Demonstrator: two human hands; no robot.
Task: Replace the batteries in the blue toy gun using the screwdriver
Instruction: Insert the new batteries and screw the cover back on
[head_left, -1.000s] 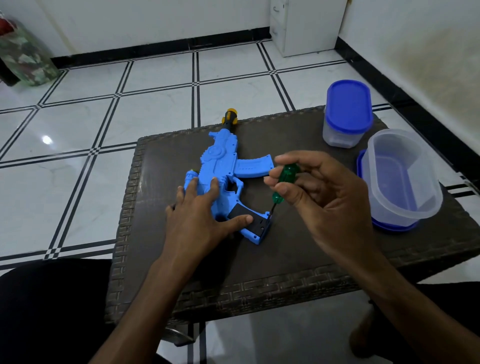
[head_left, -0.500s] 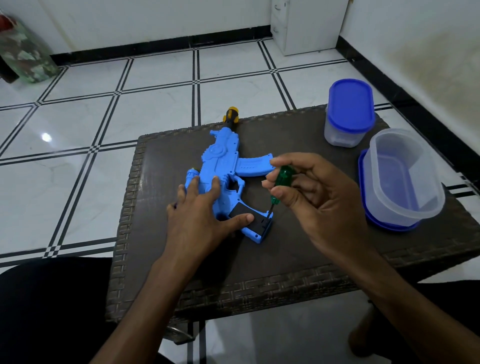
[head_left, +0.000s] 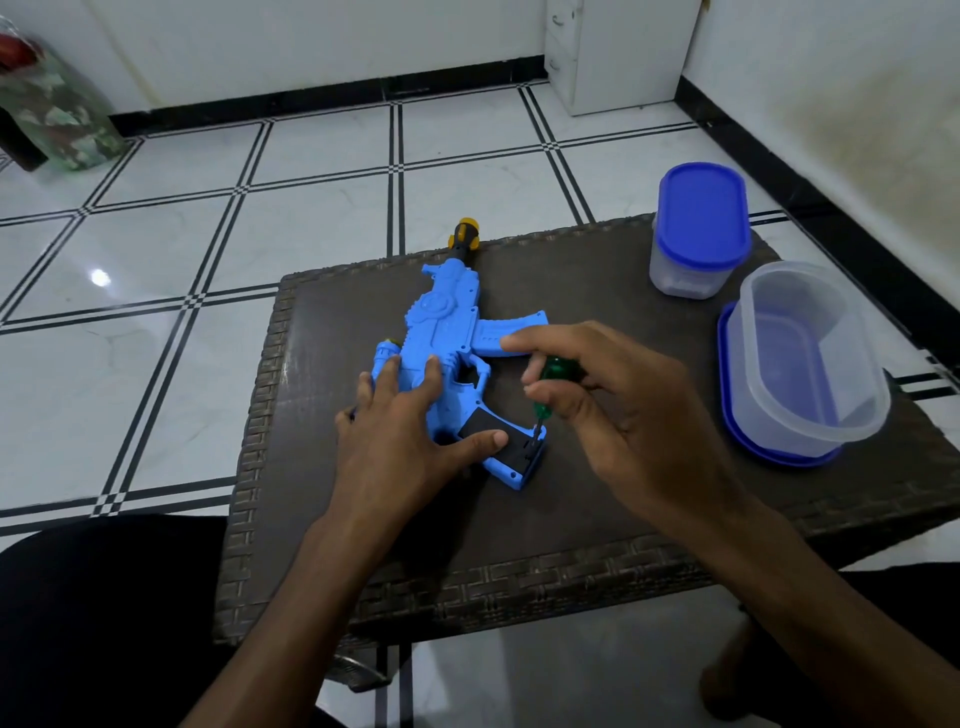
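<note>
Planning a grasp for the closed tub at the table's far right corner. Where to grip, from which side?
Grip the tub round its clear body below the blue lid, probably across the narrow width. Come from the left front: it stands upright, and the open container crowds its near right side.

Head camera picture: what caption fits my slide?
Left hand steadies blue toy gun while right hand turns green screwdriver at its grip.

White floor tiles (head_left: 322, 228) with black lines, white walls (head_left: 311, 41), a dark woven table (head_left: 519, 582).
</note>
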